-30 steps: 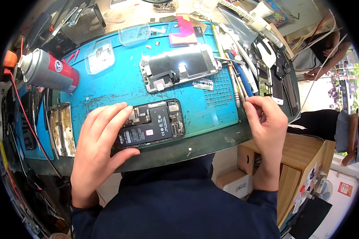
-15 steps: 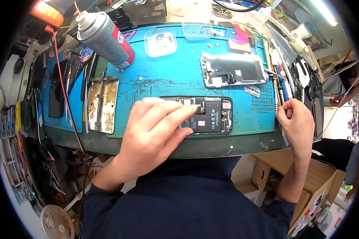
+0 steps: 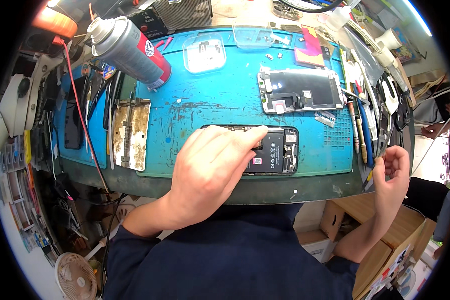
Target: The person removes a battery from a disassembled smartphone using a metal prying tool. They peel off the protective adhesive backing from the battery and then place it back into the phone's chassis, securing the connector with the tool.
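Observation:
An opened smartphone (image 3: 291, 150) lies on the blue mat, its black battery (image 3: 272, 154) and inner parts bare. My left hand (image 3: 212, 167) reaches over its left half with fingers stretched out and thumb apart; the fingertips are at the phone's upper middle, and the hand hides what lies beneath. At the mat's right side my right hand (image 3: 392, 170) is closed in a pinch beside the row of tools. A thin grey tool seems to run into its fingers, but its kind cannot be made out. A detached phone screen (image 3: 310, 91) lies beyond the phone.
A spray can (image 3: 135, 52) stands far left, near a stained metal holder (image 3: 137, 135). Clear plastic boxes (image 3: 205, 52) sit at the back. Pens and slim tools (image 3: 360, 117) line the right edge. A red cable (image 3: 80, 115) hangs down at left. Another person's hand (image 3: 430, 131) shows far right.
My right hand has moved right and nearer to me along the tools. My left hand's fingertips have shifted right over the phone. The whole view has shifted slightly.

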A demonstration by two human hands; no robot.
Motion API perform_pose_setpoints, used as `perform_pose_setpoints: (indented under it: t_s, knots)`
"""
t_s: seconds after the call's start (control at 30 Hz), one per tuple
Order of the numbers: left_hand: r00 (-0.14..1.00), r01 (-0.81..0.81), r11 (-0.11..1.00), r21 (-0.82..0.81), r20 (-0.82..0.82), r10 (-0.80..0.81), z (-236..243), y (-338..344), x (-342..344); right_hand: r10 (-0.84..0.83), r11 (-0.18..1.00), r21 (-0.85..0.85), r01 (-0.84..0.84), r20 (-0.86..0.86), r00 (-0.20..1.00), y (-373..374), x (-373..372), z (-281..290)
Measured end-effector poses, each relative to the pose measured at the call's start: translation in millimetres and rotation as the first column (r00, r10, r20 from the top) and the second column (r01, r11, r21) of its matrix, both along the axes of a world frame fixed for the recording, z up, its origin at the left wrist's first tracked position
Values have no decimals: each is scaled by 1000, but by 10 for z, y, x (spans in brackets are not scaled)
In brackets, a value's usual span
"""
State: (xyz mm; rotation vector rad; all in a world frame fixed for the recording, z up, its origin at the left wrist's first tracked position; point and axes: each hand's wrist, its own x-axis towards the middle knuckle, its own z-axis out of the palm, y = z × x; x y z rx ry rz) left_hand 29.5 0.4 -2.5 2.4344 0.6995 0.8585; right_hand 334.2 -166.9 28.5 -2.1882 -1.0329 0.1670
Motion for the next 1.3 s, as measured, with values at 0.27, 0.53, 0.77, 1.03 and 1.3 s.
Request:
perform_pose_setpoints:
  t_s: [0.27,0.53,0.77,1.03,1.3]
  knots:
    - [999,-13,1000,1,34,13,-38,4,46,312,939,286,-192,-470,826,132,-401,86]
    - [996,-34,999,-30,85,37,-108,7,44,397,918,360,-169,-827,398,263,-693,95]
    - [994,-89,992,91,67,83,-80,-27,-22,522,843,14,-538,-260,812,301,-545,91]
    - [999,-47,999,-7,25,47,-69,-72,-77,698,715,312,-625,-286,656,611,-654,28]
    - [998,-35,998,-48,42,37,-87,-68,-82,821,572,263,-777,-176,544,1030,-837,-84]
